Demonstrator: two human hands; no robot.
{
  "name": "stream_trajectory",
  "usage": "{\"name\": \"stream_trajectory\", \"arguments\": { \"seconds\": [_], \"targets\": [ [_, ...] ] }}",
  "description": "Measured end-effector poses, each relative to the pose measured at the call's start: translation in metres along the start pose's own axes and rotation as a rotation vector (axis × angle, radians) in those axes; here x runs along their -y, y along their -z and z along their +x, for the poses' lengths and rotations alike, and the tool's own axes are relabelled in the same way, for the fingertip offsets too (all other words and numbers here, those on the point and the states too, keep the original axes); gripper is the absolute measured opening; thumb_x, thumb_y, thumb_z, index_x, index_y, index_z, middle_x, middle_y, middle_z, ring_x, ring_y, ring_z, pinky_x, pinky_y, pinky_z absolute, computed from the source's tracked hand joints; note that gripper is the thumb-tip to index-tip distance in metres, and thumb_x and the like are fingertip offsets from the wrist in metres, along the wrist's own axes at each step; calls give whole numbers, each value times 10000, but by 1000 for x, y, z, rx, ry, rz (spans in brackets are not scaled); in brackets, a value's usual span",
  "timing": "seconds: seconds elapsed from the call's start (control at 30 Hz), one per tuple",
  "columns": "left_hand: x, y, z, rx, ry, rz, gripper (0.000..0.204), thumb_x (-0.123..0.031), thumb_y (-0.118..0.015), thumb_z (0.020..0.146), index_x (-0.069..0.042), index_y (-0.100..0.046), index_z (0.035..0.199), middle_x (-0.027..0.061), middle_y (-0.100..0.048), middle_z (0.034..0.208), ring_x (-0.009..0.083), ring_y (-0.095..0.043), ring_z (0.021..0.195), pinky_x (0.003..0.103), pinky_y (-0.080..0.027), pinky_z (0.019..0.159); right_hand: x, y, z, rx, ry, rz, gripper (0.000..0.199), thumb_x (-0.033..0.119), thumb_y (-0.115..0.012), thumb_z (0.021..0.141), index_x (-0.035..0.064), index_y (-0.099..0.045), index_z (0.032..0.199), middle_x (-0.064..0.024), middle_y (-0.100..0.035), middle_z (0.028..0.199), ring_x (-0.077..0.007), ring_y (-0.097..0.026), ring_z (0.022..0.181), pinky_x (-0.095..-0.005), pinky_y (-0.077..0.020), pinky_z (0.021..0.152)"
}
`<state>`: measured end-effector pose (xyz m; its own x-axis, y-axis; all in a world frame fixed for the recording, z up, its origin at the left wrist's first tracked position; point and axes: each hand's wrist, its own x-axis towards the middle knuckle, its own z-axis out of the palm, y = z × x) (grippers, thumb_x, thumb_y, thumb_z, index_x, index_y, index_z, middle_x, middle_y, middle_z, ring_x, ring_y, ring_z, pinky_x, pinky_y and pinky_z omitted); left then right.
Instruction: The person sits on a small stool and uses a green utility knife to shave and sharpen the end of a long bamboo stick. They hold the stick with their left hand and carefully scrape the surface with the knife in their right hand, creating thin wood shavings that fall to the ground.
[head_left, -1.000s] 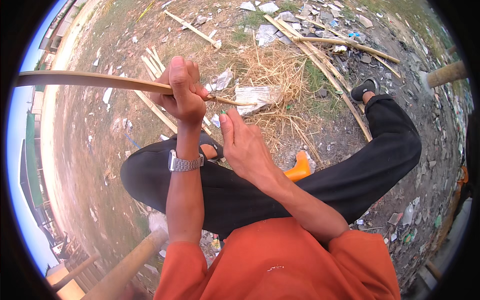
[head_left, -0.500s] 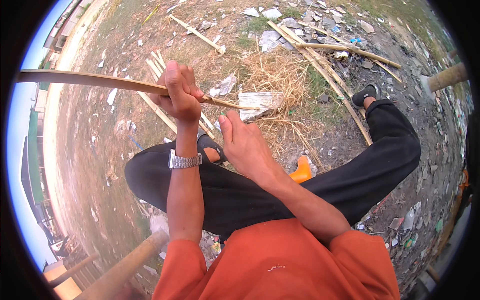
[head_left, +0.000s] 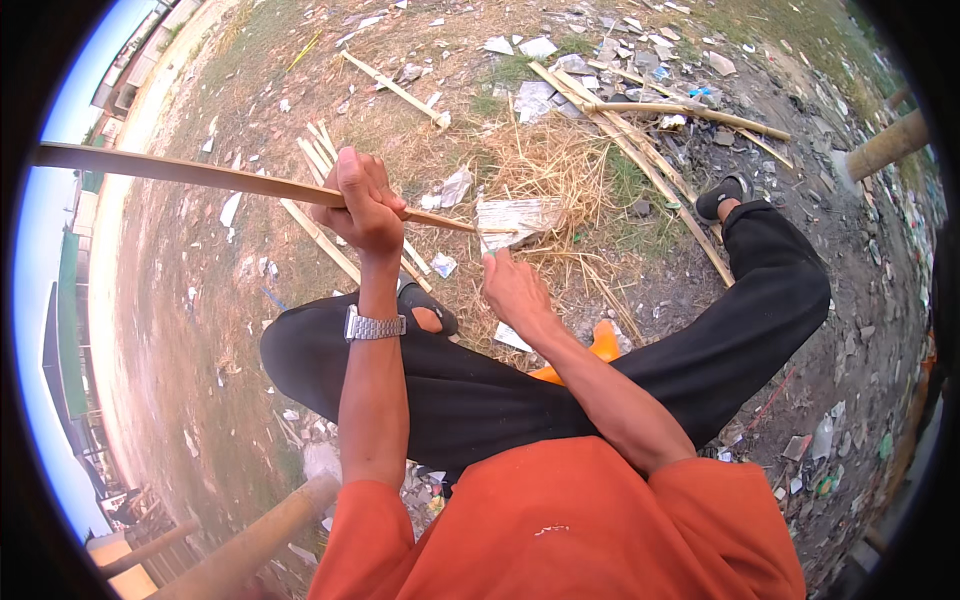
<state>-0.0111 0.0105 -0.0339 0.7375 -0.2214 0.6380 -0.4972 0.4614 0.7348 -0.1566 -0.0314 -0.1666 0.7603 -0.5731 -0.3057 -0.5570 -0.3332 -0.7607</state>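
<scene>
My left hand (head_left: pixel 362 205) is closed round a long bamboo strip (head_left: pixel 220 178). The strip runs in from the left rim, and its narrower end points out past my fist to the right. My right hand (head_left: pixel 518 288) is closed on a small thin tool with a green part (head_left: pixel 489 254), mostly hidden in the fist. Its slim tip meets or crosses the strip near the strip's right end; whether they touch I cannot tell. Beneath that end, a pale flat block (head_left: pixel 520 215) lies on a heap of straw-like shavings (head_left: pixel 575 165).
An orange object (head_left: pixel 604 342) shows between my legs, partly hidden by my right forearm. Bamboo strips (head_left: pixel 640 150) lie at the far right, more strips (head_left: pixel 325 240) beside my left hand. Thick poles (head_left: pixel 888 146) stand at the right and lower left. Rubble litters the ground.
My right hand has moved rightward and slightly down, away from my left fist toward the strip's end. The strip's right end has tipped a little lower. My left hand keeps its grip.
</scene>
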Motion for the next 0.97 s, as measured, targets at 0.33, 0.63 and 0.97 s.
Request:
{"name": "stream_trajectory", "arguments": {
  "seconds": [0.33,0.63,0.97],
  "targets": [
    [6,-10,6,-141,14,149,449,-194,-434,982,-62,-395,555,-9,-356,429,55,-323,336,220,-236,330,88,51,-28,-95,187,371,350,325,-346,997,6,-454,897,-268,-535,640,-478,-518,628,-536,-379,586],
    [4,-13,4,-172,-9,203,467,-196,-424,987,-66,-385,541,-14,-347,421,49,-317,335,217,-221,324,85,33,-30,-91,232,300,306,284,-367,994,12,-453,884,-272,-521,596,-500,-504,590,-558,-373,544],
    [4,-18,-3,-77,-45,213,475,-239,-434,986,-58,-388,550,-4,-349,405,51,-324,330,227,-238,321,72,37,-34,-54,154,255,353,346,-350,986,23,-492,997,-288,-589,659,-484,-584,654,-550,-461,637]
  ]
}}
